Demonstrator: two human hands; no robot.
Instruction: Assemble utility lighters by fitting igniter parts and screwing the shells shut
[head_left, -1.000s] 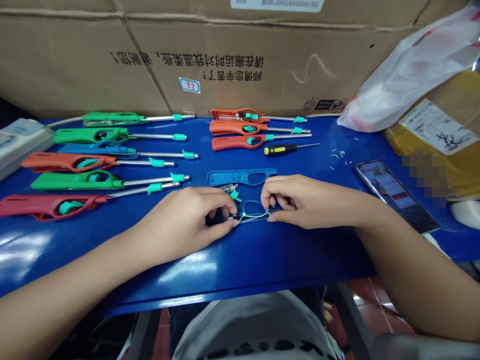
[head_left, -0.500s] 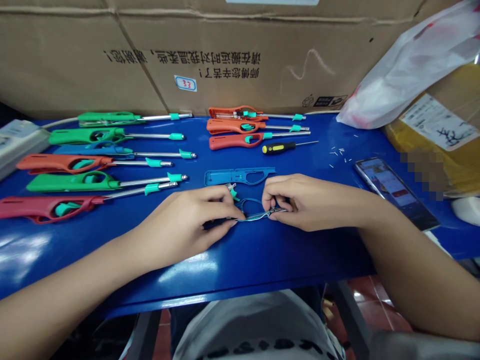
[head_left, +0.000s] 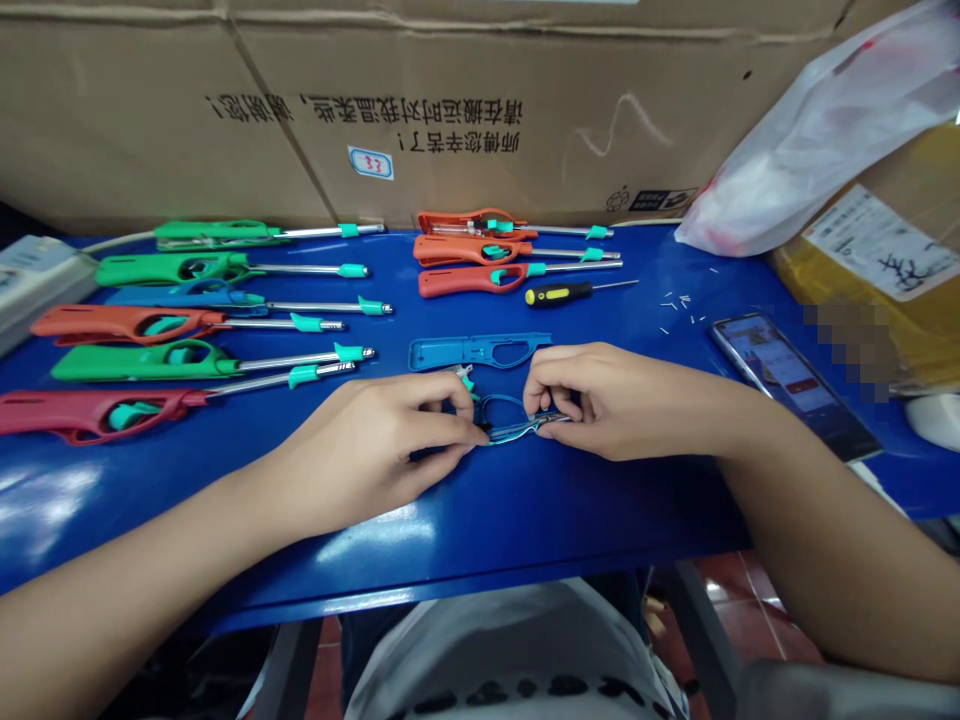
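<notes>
Between my hands lies a blue lighter handle half (head_left: 501,402) with thin wires (head_left: 512,433) along its near side. My left hand (head_left: 401,430) is closed, thumb and index finger pinching the wires at their left end. My right hand (head_left: 592,398) is closed too, its fingertips pinching the wires and a slim metal part at the right end. Beside the left fingers a small teal and metal piece (head_left: 466,378) shows in part. Just beyond the hands rests another blue handle half (head_left: 480,352), its hollow side up. My fingers hide much of the nearer half.
Several long-nosed lighters (head_left: 150,361) lie in a row at left, and three orange ones (head_left: 472,281) at the back. A yellow-black screwdriver (head_left: 559,294), small white pins (head_left: 679,302) and a phone (head_left: 795,380) lie at right. A cardboard box (head_left: 315,130) stands behind.
Both hands keep almost the same place and grip. The wires between them have shifted very slightly; the lighters and tools stay put.
</notes>
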